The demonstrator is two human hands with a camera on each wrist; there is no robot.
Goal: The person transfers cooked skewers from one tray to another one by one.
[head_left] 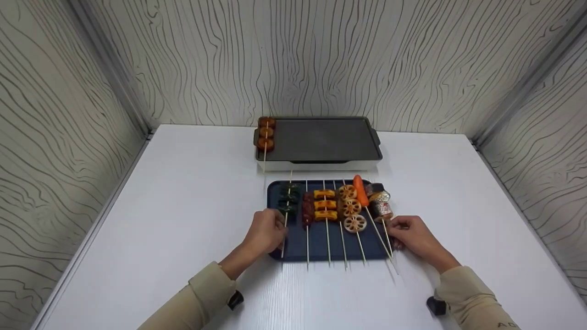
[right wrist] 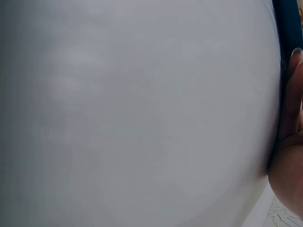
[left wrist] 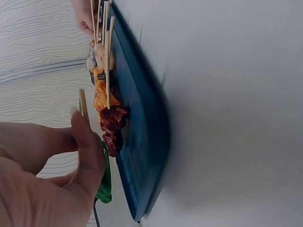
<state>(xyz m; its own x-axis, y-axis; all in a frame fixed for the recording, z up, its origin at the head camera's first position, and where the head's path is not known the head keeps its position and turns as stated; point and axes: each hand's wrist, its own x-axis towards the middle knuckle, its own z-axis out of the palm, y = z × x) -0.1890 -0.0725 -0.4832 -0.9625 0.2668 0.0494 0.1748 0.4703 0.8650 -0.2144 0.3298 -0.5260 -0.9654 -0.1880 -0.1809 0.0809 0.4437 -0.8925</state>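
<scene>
My left hand [head_left: 267,230] pinches the stick of a green pepper skewer [head_left: 288,199] over the tray's left side; in the left wrist view the thumb and finger meet round the stick. At the opposite edge, my right hand [head_left: 412,234] has curled fingers at the stick of a silvery, dark-ended skewer [head_left: 381,207]. The right wrist view shows only part of this hand beside the rim. Between the hands, the dark blue tray [head_left: 293,245] bears a dark red meat skewer [head_left: 307,211], a yellow skewer [head_left: 325,205], lotus-root slices [head_left: 355,223] and an orange-red sausage skewer [head_left: 361,190].
Behind the tray stands a grey griddle [head_left: 321,137] with a white base. A skewer of brown round pieces [head_left: 266,133] lies on its left side, its stick over the front edge. The white table [head_left: 197,192] is bounded by wood-patterned panels [head_left: 298,59].
</scene>
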